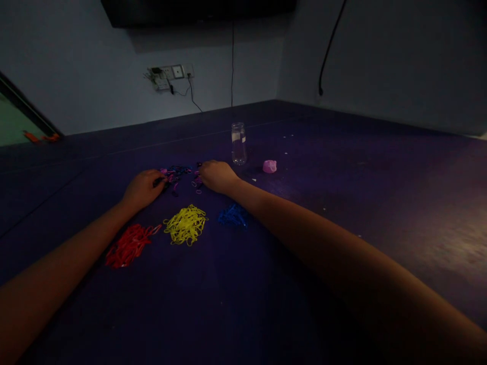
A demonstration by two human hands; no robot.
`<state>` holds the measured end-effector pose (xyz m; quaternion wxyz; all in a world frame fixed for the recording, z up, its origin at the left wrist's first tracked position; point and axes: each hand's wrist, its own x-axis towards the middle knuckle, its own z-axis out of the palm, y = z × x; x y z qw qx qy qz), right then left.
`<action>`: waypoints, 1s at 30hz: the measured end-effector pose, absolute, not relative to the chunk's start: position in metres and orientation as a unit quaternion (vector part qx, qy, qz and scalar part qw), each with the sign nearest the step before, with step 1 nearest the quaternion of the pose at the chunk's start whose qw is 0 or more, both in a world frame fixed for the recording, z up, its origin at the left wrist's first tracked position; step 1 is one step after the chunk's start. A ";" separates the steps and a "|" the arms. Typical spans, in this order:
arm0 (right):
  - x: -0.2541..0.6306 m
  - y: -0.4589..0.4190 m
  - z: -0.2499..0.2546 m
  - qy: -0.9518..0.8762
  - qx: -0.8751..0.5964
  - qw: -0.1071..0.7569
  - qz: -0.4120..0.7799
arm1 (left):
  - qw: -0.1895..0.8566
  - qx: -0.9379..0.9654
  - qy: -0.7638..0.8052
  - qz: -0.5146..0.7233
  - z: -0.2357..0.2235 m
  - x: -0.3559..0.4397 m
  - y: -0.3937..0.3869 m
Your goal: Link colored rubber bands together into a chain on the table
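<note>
Both my arms reach forward over a dark purple surface. My left hand [143, 188] rests at the left edge of a mixed heap of pink and dark rubber bands [178, 176], fingers curled and pinched on something I cannot make out. My right hand [216, 176] lies at the heap's right edge, fingers bent down onto the bands. Closer to me lie three sorted piles: red bands [128, 245], yellow bands [186, 224] and blue bands [233, 216], the blue one partly under my right forearm.
A small clear glass jar [239, 144] stands upright just beyond my right hand. A pink lid or lump [269, 166] lies to its right. Wall sockets with cables [169, 76] sit on the back wall. The room is dim.
</note>
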<state>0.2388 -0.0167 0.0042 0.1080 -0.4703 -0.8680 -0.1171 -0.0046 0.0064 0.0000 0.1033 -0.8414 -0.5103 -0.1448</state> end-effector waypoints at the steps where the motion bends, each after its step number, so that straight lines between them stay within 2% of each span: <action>1: 0.239 -0.017 0.004 -0.868 -0.469 0.110 -0.116 | 0.104 -0.840 -0.512 -0.146 0.000 -0.005 0.007; 30: 0.239 -0.016 0.005 -0.873 -0.461 0.118 -0.112 | 0.116 -0.838 -0.518 -0.130 0.003 0.000 0.004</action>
